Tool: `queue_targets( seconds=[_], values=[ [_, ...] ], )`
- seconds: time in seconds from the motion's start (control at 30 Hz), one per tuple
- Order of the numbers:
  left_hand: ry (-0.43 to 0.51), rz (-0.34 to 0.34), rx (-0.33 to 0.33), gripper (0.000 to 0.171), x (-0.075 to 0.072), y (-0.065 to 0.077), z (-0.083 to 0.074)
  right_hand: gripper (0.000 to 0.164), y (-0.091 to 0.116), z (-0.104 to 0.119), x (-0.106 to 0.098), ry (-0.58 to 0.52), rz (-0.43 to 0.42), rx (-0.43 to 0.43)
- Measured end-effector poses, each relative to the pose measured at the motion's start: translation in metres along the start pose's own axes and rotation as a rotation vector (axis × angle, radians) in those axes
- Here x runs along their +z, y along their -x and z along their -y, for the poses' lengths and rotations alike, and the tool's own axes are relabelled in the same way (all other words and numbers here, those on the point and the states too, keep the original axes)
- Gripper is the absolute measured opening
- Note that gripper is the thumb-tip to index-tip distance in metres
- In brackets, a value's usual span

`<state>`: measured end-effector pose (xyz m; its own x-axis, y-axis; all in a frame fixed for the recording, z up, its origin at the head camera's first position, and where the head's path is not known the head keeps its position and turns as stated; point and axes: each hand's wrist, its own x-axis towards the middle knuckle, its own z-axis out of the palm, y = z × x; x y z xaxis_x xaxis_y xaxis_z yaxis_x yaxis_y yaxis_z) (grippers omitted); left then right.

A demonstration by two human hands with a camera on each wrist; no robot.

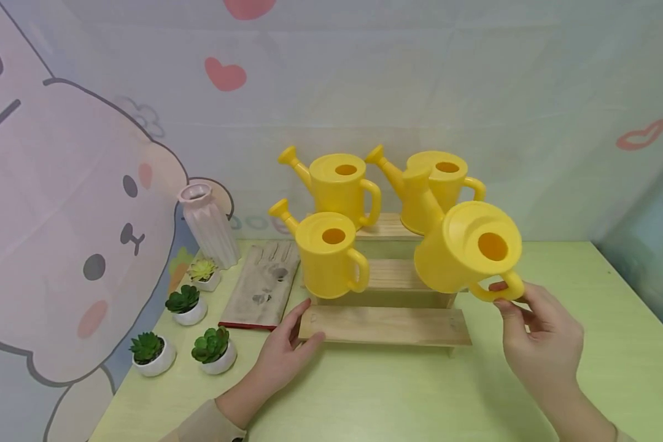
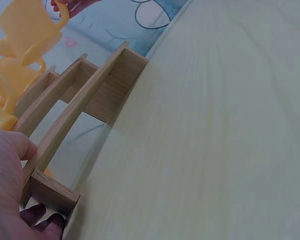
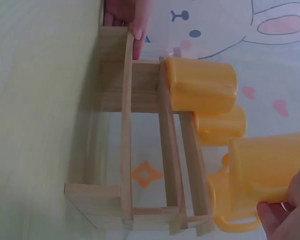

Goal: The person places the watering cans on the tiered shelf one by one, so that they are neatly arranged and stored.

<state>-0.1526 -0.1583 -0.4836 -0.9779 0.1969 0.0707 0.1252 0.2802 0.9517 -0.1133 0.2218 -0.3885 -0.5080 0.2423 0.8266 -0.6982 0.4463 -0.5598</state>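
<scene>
A three-step wooden shelf stands on the green table. My left hand grips the left end of its lowest step, thumb on top of the board. My right hand pinches the handle of a yellow watering can. This can is tilted in the air over the right of the middle step, spout pointing up and back. Another yellow can stands on the left of the middle step, and two more stand on the top step. The right wrist view shows the held can beside the shelf.
A white ribbed vase stands at the back left. Several small succulents in white pots and a pair of grey gloves lie left of the shelf. The green table runs toward me; a cartoon backdrop hangs behind.
</scene>
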Motion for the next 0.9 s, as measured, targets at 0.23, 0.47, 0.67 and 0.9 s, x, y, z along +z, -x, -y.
queue_targets(
  seconds=[0.23,0.47,0.67,0.9],
  values=[
    [0.007,0.002,0.011,0.078,0.0,-0.001,0.001,0.036,0.01,-0.011,0.005,0.121,0.095,0.051],
    [-0.001,0.008,0.014,0.077,0.0,-0.001,0.001,0.028,0.011,-0.01,0.003,0.239,0.176,0.131],
    [-0.013,0.006,0.005,0.078,0.0,0.0,-0.001,0.029,0.008,-0.011,0.004,0.258,0.175,0.089],
    [0.001,0.006,-0.001,0.078,0.0,0.0,-0.002,0.034,0.008,-0.013,0.006,0.245,0.183,0.084]
  ],
)
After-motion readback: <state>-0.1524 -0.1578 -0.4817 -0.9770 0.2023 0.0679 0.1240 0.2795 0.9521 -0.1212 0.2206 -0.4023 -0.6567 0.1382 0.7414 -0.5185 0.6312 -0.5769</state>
